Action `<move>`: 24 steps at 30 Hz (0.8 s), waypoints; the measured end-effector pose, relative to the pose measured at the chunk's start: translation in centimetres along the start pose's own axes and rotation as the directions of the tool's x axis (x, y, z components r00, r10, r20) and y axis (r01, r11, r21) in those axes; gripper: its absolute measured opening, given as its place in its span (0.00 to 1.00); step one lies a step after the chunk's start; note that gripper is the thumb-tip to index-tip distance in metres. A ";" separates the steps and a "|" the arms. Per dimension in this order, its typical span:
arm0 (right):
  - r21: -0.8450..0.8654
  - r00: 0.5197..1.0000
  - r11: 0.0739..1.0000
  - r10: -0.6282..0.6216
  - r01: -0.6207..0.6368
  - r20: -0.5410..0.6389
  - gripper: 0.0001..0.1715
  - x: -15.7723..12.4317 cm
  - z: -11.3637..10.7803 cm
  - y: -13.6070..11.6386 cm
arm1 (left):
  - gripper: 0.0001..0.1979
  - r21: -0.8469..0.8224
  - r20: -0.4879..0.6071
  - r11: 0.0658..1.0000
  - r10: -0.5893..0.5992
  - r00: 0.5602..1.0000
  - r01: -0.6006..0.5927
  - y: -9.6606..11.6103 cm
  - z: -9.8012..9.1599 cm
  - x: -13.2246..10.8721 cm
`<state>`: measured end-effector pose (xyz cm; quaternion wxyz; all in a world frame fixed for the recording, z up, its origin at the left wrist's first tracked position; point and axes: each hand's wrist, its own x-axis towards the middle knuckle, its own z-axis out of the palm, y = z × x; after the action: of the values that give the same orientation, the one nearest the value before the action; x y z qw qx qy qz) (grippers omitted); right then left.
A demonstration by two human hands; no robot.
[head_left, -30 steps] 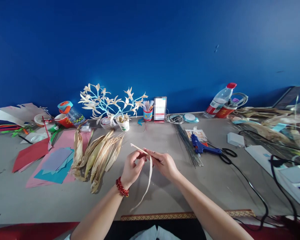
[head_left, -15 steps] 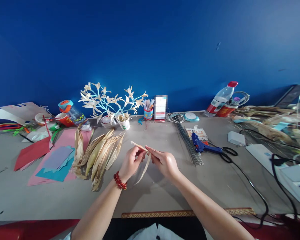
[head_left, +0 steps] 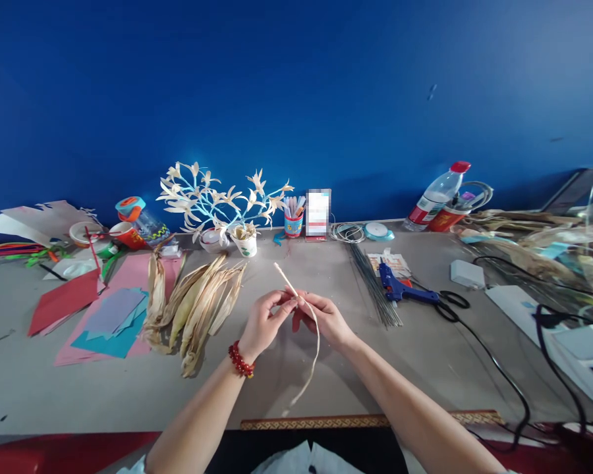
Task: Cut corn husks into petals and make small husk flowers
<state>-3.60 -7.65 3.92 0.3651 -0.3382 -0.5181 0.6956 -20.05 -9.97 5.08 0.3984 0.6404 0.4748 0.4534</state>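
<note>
Your left hand (head_left: 264, 324) pinches the thin stick (head_left: 284, 278), your right hand (head_left: 326, 319) the husk strip (head_left: 317, 345) (tail dangling); mid-wrap, the next turn wants tension.

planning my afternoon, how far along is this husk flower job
Done: one branch of husk flowers stands at the back. In hand: the left hand and right hand pinch a thin stem with a husk strip; most of it hangs loose, so wrapping looks barely begun. Left: a pile of husks and a wire bundle lie untouched.
</note>
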 end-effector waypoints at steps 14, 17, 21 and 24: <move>-0.206 0.944 0.972 -0.167 0.110 -0.286 0.34 0.4 -0.1 0.8 | 0.09 0.284 -0.163 0.944 0.221 0.962 -0.169 0.2 1.1 -1.3; -0.297 0.876 0.940 -0.279 0.166 -0.394 0.32 0.8 -1.8 0.4 | 0.09 0.252 -0.174 0.953 0.213 0.962 -0.166 0.1 1.1 -1.5; -0.224 0.864 0.958 -0.260 0.177 -0.432 0.36 0.7 -2.8 -0.5 | 0.10 0.146 -0.203 0.984 0.130 0.971 -0.102 -0.1 0.9 -1.4; -0.051 0.979 0.996 -0.078 0.069 -0.188 0.43 0.1 -1.8 -0.8 | 0.11 0.102 -0.212 0.993 0.086 0.974 -0.065 -0.2 0.8 -1.2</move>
<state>-2.06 -6.55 4.24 0.4307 -0.3915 -0.5082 0.6348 -19.46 -11.11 4.45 0.2964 0.6231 0.5115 0.5121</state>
